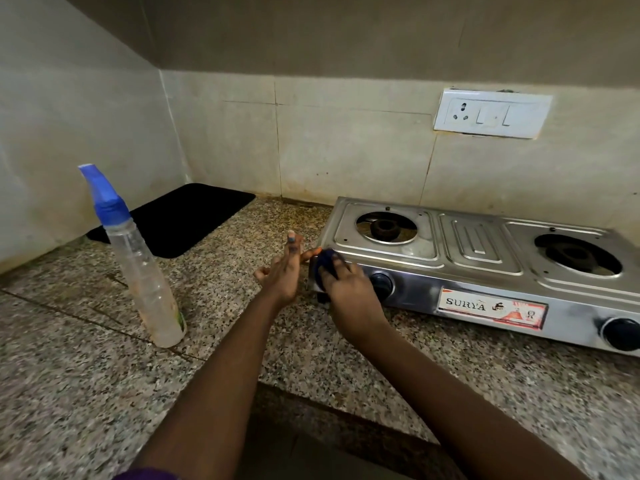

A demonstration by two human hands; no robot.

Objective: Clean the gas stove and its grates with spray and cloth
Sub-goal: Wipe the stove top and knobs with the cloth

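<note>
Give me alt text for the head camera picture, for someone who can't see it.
The right hand presses a dark blue cloth against the front left corner of a steel two-burner gas stove with no grates on it, while the left hand is open beside it. A spray bottle stands upright on the granite counter.

Worn on the head, one wide-angle view only, so nothing shared with a second camera. Looks forward and down from above the near edge of the granite counter (104,393), facing the tiled back wall (346,150) and the corner at left. Sits close: both forearms run in from the bottom edge, meeting the left hand (282,271) and right hand (349,289) near the centre. Takes in the spray bottle (138,258) at left and the stove (485,265) at right, cut off by the right edge. Bends straight lines toward the borders.
</note>
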